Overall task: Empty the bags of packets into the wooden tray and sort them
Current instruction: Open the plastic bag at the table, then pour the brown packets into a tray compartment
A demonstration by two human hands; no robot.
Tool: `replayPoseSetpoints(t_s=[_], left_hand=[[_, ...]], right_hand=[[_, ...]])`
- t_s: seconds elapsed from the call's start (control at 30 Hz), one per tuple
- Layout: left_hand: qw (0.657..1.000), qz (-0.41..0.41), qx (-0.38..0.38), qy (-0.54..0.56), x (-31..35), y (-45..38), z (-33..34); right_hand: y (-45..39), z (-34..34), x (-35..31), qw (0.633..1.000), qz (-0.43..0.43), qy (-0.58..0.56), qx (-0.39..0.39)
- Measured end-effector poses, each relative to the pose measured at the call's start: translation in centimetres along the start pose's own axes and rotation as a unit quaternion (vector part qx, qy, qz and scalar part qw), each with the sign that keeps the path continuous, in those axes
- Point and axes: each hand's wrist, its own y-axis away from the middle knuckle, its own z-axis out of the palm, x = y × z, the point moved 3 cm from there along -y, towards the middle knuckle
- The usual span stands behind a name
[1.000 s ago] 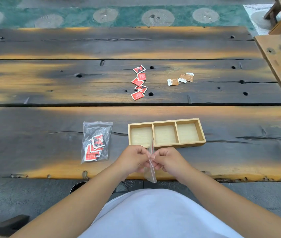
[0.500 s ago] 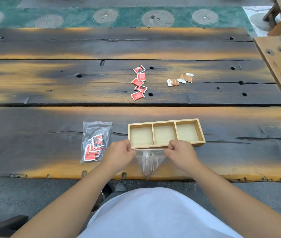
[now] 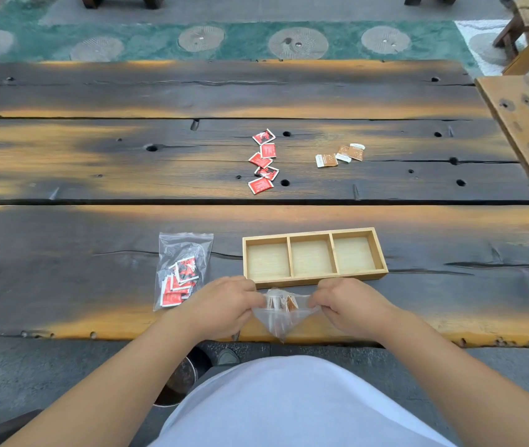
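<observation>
Three compartments, all bare, sit in the wooden tray [image 3: 314, 257], our landmark on the dark plank table [image 3: 95, 175]. Just in front of the tray's near rim, both hands are at work: the left hand [image 3: 224, 301] and the right hand [image 3: 350, 303] are each closed in a pinch on opposite lips of a small clear bag [image 3: 284, 312], stretching its mouth wide so it sags to a point between them. A few brown-and-white packets [image 3: 280, 301] show inside, bunched near the mouth.

To the tray's left lies a second zip bag [image 3: 180, 269], flat on the table and apparently sealed, holding red-and-white packets. Beyond the tray, well apart from it, a loose line of red packets [image 3: 263, 161] lies on the boards, and to their right a small group of brown packets [image 3: 340, 154].

The film looks thin, soft and likely slippery, so the lips just under the zip are probably the surest hold; the packets look light and flat and should slide out with a tip and a shake, though a few may cling in the corner.

Printing shows on the red packets, but nothing is legible.
</observation>
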Motion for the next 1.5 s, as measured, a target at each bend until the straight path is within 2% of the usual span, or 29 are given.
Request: replayPoseSetpoints(t_s=[0.07, 0.17, 0.3, 0.37, 0.43, 0.5, 0.6, 0.67, 0.7, 0.77, 0.83, 1.0, 1.07, 1.13, 1.23, 1.3, 1.37, 1.5], left_hand=[[1.000, 0.001, 0.004, -0.005, -0.4, 0.2, 0.3], [0.998, 0.019, 0.059, -0.005, -0.6, 0.7, 0.2], [0.982, 0.000, 0.143, 0.120, -0.7, 1.2, -0.6], [0.964, -0.050, 0.202, 0.167, -0.5, 1.1, -0.8], [0.917, -0.145, 0.240, 0.284, -0.6, 1.3, -0.3], [0.845, -0.204, 0.231, 0.437, -0.4, 1.5, 0.7], [0.788, -0.201, 0.120, 0.570, 0.3, 1.1, 3.5], [0.775, -0.196, 0.070, 0.597, 1.0, 0.5, 4.9], [0.785, -0.208, 0.062, 0.580, 1.3, 0.2, 5.4], [0.790, -0.251, 0.084, 0.553, 1.9, -0.8, 5.3], [0.766, -0.270, 0.111, 0.573, 1.6, -1.6, 4.8], [0.712, -0.280, 0.046, 0.643, -0.3, -1.8, 4.6], [0.653, -0.301, 0.010, 0.695, -0.5, -1.6, 4.8], [0.592, -0.290, -0.033, 0.751, -0.2, -1.8, 5.2], [0.540, -0.289, -0.078, 0.786, 0.1, -2.2, 5.7], [0.531, -0.313, -0.096, 0.782, 0.2, -2.5, 6.0], [0.555, -0.342, -0.093, 0.753, 0.1, -2.8, 5.9], [0.575, -0.397, -0.025, 0.715, -0.4, -3.3, 5.4]], right_hand=[[0.2, 0.0, 0.2, 1.000, -0.008, -0.009, -0.007], [0.7, 0.1, 0.8, 0.999, -0.034, 0.005, 0.005], [1.0, -0.4, 0.0, 0.992, -0.070, -0.015, 0.105], [1.1, -1.2, -1.7, 0.982, -0.103, -0.034, 0.154], [0.9, -1.9, -3.6, 0.973, -0.122, -0.038, 0.193], [0.6, -2.7, -5.2, 0.963, -0.124, -0.035, 0.238], [0.3, -4.3, -6.9, 0.948, -0.110, -0.063, 0.292], [0.1, -5.2, -7.6, 0.933, -0.103, -0.096, 0.331], [-0.1, -5.6, -7.8, 0.924, -0.097, -0.116, 0.352], [-0.6, -6.0, -7.8, 0.907, -0.073, -0.174, 0.376], [-1.3, -5.8, -7.2, 0.898, -0.019, -0.257, 0.356], [-2.8, -1.5, -4.2, 0.899, 0.199, -0.332, 0.207], [-2.7, 0.7, -3.3, 0.859, 0.266, -0.420, 0.121], [-2.7, 2.6, -3.1, 0.800, 0.277, -0.529, 0.057], [-3.2, 4.2, -3.1, 0.759, 0.269, -0.591, 0.050], [-3.7, 4.4, -3.3, 0.739, 0.278, -0.610, 0.061], [-4.2, 4.3, -3.1, 0.740, 0.297, -0.599, 0.071], [-5.2, 4.7, -2.0, 0.747, 0.322, -0.579, 0.056]])
